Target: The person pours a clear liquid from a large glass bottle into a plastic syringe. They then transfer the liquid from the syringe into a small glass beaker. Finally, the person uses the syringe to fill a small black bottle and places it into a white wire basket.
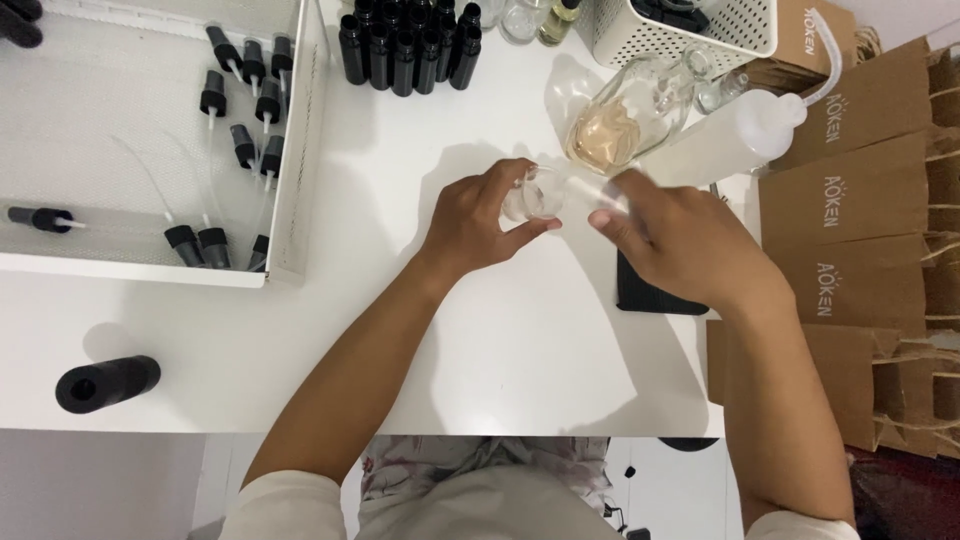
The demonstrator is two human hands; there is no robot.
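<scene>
Left hand point(470, 225) grips small clear glass vessel point(532, 195) at table point(500, 340) centre, fingers curled round it; its axis unclear through blur. Right hand point(680, 240) just beside it, fingers loosely bent, grip unclear. Forearms converge. Brown paper bags point(860, 220) stacked right, light lettering. Black cylinder point(105, 382) lies near left.

Brown paper bags point(868, 190) at right
</scene>
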